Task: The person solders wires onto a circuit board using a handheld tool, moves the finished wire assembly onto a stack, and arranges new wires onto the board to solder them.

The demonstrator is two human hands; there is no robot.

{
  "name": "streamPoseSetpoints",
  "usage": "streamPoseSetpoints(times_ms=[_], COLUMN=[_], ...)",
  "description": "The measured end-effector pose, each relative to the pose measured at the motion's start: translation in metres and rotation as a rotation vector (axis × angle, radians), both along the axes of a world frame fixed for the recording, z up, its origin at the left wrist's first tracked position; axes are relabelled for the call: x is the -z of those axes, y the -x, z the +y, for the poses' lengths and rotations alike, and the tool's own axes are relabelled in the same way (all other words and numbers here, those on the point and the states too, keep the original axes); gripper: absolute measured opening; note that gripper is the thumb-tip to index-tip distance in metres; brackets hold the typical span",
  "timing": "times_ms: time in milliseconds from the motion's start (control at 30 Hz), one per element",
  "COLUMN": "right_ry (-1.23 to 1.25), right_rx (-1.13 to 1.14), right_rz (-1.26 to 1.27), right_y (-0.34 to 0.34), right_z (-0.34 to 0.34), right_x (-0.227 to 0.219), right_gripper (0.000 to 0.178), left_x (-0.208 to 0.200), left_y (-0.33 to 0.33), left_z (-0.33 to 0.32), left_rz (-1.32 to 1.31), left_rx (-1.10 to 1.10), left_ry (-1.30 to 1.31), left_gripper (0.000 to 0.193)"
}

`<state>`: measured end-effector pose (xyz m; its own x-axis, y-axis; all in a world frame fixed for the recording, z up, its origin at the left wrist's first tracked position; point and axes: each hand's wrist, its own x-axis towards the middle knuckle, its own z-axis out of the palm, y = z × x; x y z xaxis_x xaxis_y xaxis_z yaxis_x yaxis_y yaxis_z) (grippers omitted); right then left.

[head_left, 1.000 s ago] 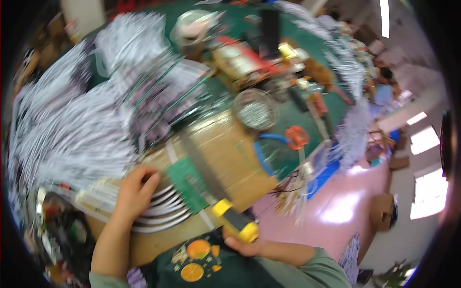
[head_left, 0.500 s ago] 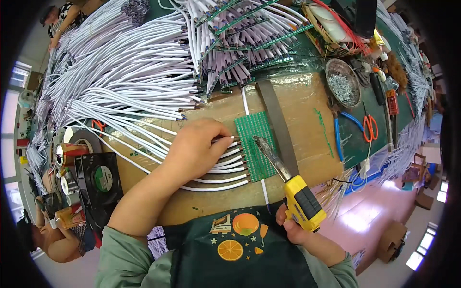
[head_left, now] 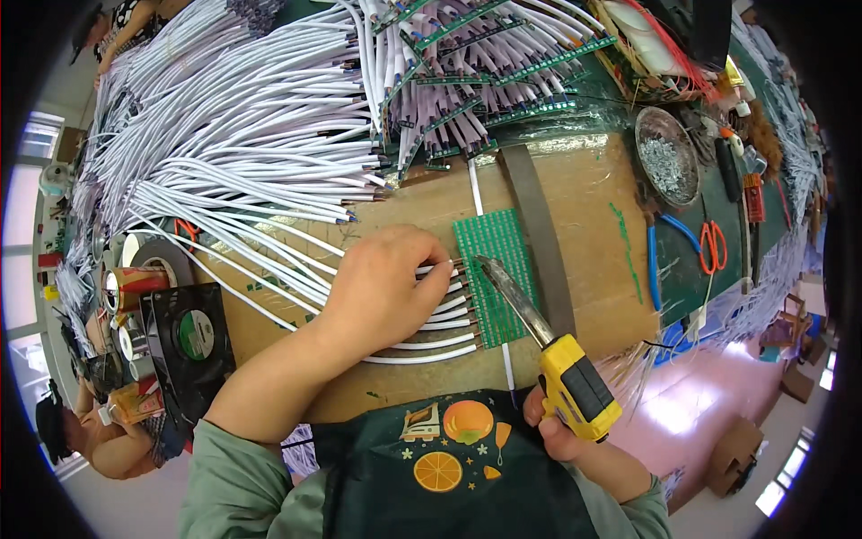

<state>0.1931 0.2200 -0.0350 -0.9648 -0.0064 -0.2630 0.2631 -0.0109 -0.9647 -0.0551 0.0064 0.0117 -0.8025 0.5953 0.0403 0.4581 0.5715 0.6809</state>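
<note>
On a brown work sheet lies a green circuit board panel (head_left: 512,292) with rows of solder pads. White cables (head_left: 431,344) run to its left edge, their bare ends against it. My left hand (head_left: 386,278) is closed in a pinch at the upper cables there, holding a white cable (head_left: 429,269) whose end is partly hidden by the fingers. My right hand (head_left: 558,437) grips a yellow and black soldering gun (head_left: 579,386). The gun's metal tip is over the panel's upper left part; I cannot tell whether it touches.
Bundled white cables (head_left: 260,117) fill the far left, with finished boards (head_left: 503,76) at the back. A dark bar (head_left: 539,238) lies right of the panel. Further right are a metal bowl (head_left: 666,162), blue-handled pliers (head_left: 654,269) and orange-handled scissors (head_left: 714,247). A black fan (head_left: 187,341) stands left.
The whole scene has shifted slightly right in view. Relative to the panel, the soldering gun's tip has moved a little left, closer to the cable ends. My left hand keeps its pinch.
</note>
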Motion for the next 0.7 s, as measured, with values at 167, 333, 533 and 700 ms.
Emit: streamPoseSetpoints(times_ms=[167,333,533,700], right_ry=[0.012,0.082,0.057,0.025], right_rx=[-0.010,0.057,0.071,0.079], right_rz=[0.010,0.069,0.112,0.055], right_y=[0.007,0.016,0.023,0.021], right_z=[0.000,-0.005,-0.005,-0.006], right_x=[-0.003,-0.011,-0.021,-0.022], right_gripper=[0.018,0.017,0.015,0.014], left_x=[-0.001,-0.001,0.002,0.004], left_y=[0.001,0.000,0.001,0.000], left_z=[0.000,0.003,0.002,0.002], left_rz=[-0.018,-0.028,-0.003,0.016], left_rx=[-0.006,-0.021,-0.008,0.000], left_ry=[0.000,0.007,-0.048,-0.074], left_gripper=[0.012,0.012,0.012,0.011])
